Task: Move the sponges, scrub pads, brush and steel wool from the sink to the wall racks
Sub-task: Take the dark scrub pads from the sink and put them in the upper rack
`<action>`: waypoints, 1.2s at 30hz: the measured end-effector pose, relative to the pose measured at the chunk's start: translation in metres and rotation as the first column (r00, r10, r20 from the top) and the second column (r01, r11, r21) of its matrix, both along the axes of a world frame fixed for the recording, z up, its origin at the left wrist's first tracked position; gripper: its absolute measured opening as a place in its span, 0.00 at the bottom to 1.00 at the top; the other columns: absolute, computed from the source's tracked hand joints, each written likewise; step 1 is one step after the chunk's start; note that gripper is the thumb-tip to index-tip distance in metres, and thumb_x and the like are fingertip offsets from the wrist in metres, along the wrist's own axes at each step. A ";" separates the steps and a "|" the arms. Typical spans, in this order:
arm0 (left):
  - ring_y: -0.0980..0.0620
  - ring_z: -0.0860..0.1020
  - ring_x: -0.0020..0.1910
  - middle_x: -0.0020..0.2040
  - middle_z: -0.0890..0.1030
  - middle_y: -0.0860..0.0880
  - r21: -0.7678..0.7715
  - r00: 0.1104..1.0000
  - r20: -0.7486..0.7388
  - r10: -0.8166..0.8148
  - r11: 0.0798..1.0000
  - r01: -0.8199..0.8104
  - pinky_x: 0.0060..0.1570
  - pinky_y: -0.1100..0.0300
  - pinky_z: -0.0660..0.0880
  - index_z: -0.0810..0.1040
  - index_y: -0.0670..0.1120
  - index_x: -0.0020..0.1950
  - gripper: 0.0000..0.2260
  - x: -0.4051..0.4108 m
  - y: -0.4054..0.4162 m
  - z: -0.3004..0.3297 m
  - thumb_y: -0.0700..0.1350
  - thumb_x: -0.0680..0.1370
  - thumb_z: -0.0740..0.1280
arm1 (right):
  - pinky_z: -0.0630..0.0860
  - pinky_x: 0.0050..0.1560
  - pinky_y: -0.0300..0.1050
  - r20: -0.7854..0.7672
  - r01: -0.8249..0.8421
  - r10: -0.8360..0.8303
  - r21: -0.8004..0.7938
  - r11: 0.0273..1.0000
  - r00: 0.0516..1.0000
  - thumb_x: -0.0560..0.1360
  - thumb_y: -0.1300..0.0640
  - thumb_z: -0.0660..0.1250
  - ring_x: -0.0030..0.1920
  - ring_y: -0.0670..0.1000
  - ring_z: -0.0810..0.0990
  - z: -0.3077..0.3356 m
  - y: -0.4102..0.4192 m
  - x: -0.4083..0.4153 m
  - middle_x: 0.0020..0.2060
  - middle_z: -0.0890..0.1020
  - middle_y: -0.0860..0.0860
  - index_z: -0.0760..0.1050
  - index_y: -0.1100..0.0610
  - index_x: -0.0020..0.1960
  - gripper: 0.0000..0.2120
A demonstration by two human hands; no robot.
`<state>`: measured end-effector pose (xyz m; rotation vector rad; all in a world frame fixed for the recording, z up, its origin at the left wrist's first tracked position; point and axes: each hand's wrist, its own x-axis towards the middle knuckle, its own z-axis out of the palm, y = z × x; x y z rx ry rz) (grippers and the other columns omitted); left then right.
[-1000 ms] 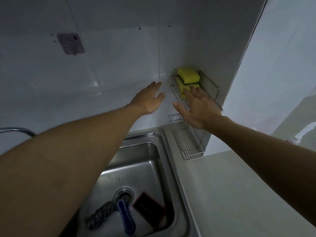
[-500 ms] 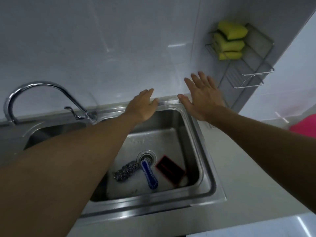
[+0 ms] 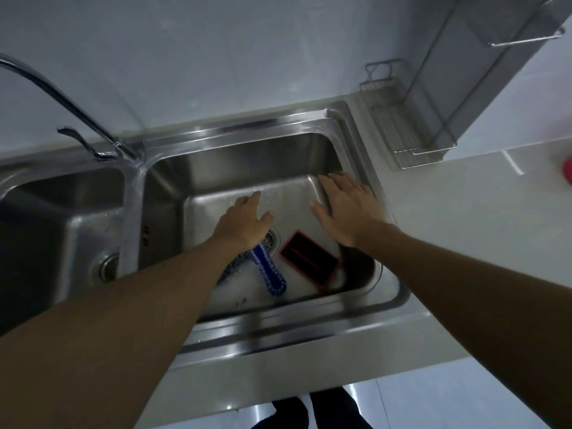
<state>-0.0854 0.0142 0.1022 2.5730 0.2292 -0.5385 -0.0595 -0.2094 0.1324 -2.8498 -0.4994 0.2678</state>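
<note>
We had both hands spread wide and empty over the sink [image 3: 356, 134]: the left hand [image 3: 244, 222] above the drain, the right hand [image 3: 346, 207] near the right wall. Beneath them lay the blue brush [image 3: 269, 270], the steel wool [image 3: 233, 266] half hidden by our left arm, and a dark red-edged scrub pad [image 3: 308, 258]. In the suds, we judged a wet brush could slip, or our arm could hide the wool from us.

White tiled wall [image 3: 216, 51], pale countertop [image 3: 448, 212], dim light
</note>
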 end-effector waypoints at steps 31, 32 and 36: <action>0.36 0.69 0.67 0.70 0.65 0.37 0.191 0.930 -0.331 0.162 0.976 -0.102 0.62 0.44 0.71 0.60 0.43 0.73 0.30 -0.053 0.047 -0.146 0.53 0.77 0.69 | 0.76 0.53 0.53 -0.415 -0.016 -0.036 -0.120 0.993 0.909 0.81 0.54 0.65 0.57 0.63 0.77 -0.164 0.024 -0.023 0.57 0.80 0.62 0.74 0.61 0.63 0.15; 0.37 0.69 0.68 0.71 0.64 0.38 0.184 0.933 -0.323 0.159 0.978 -0.102 0.63 0.44 0.71 0.58 0.44 0.75 0.33 -0.052 0.045 -0.145 0.53 0.76 0.69 | 0.77 0.51 0.52 -0.412 -0.001 -0.045 -0.110 0.994 0.910 0.80 0.54 0.65 0.56 0.63 0.78 -0.163 0.024 -0.023 0.56 0.80 0.62 0.75 0.61 0.62 0.14; 0.39 0.68 0.69 0.73 0.63 0.40 0.143 0.949 -0.277 0.150 0.983 -0.114 0.64 0.44 0.71 0.55 0.49 0.77 0.35 -0.044 0.040 -0.137 0.55 0.76 0.68 | 0.77 0.50 0.51 -0.394 0.023 -0.063 -0.105 0.994 0.917 0.80 0.53 0.66 0.54 0.62 0.80 -0.156 0.020 -0.020 0.55 0.80 0.61 0.76 0.61 0.61 0.14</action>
